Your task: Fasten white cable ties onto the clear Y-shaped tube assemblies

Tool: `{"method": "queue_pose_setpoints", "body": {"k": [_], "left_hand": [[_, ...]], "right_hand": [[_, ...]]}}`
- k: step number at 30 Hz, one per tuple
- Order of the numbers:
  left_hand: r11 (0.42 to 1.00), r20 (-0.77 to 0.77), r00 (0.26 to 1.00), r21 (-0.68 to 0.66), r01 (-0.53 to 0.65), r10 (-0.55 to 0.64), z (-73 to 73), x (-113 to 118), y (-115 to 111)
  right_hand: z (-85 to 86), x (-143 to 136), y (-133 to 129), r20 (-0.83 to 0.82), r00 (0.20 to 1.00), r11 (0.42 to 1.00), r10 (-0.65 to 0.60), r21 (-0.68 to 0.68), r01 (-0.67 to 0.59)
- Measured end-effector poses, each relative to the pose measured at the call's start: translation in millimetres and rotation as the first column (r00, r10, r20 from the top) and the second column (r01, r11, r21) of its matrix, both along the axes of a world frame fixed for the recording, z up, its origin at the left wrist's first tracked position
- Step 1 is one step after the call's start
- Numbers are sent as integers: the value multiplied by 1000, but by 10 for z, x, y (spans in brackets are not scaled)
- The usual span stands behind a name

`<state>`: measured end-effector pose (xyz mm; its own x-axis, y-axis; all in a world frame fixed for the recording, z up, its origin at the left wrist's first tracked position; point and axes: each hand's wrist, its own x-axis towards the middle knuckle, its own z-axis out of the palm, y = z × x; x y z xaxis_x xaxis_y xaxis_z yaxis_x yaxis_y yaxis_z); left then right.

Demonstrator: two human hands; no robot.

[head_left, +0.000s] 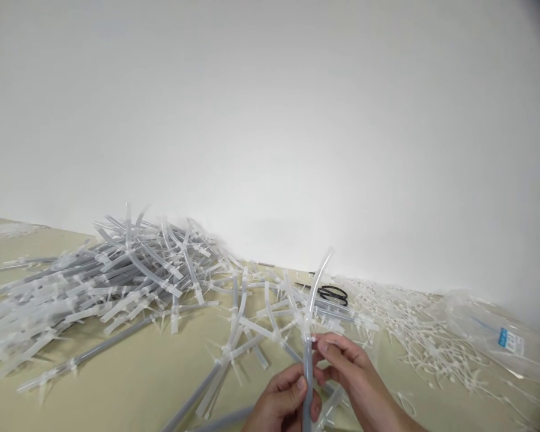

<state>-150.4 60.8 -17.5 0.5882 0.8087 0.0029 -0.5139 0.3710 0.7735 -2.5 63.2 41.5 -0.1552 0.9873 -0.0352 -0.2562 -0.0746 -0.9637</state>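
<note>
My left hand is closed around a grey plastic tube, which stands nearly upright at the lower middle. Out of its top a clear tube branch curves up to the right. A small white cable tie sits at the joint. The thumb and forefinger of my right hand pinch the tie beside the tube, and its other fingers curl below. Just behind my hands lie loose tube assemblies with clear ends and cable-tie tails.
A large heap of joined tubes covers the left of the table. Black-handled scissors lie behind my hands. To the right are many loose white cable ties and a clear plastic bag with a blue label. A white wall rises behind.
</note>
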Motion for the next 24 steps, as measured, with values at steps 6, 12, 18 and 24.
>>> {"method": "queue_pose_setpoints", "body": {"k": [6,12,18,24], "left_hand": [[953,27,971,-197,-228,238,111,-125,52],[886,-29,943,-335,-321,331,134,-158,93],[880,-45,935,-325,-347,352,119,-128,103],[901,-37,943,-285,-328,331,72,-165,137]], "right_hand": [[-69,226,106,264,963,998,-58,20,54],[-226,609,669,620,710,929,-333,344,136],[-293,852,1228,653,593,869,-471,458,187],[-294,675,1415,584,614,843,-531,440,310]]}}
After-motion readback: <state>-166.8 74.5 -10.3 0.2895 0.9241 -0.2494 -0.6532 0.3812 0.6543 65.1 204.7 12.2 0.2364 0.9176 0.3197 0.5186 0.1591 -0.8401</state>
